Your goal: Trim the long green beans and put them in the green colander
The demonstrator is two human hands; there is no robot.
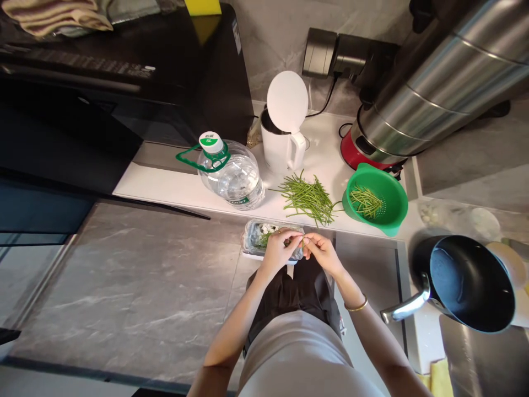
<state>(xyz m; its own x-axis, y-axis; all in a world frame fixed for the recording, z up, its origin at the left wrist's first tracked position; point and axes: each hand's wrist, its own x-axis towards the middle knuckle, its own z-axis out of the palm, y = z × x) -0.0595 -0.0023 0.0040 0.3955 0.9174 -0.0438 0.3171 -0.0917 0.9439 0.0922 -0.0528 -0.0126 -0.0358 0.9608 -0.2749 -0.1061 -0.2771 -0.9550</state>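
Observation:
My left hand (281,245) and my right hand (321,252) meet fingertip to fingertip above a lined bin. Both are closed in a pinch. A short bit of thin green stem (304,241) shows faintly between the fingertips, mostly hidden by them. The small bin (249,242) has a clear plastic bag in it, with green scraps and white crumpled bits inside. On the counter just beyond lies a loose pile of long thin green stems (308,198). A green colander (392,204) to its right holds more of these stems.
A large water bottle (237,176) and a white kettle (276,146) with its lid up stand on the narrow counter (165,184). At right are a red-based steel appliance (367,143) and a dark pot (475,286), its handle (407,307) pointing toward me.

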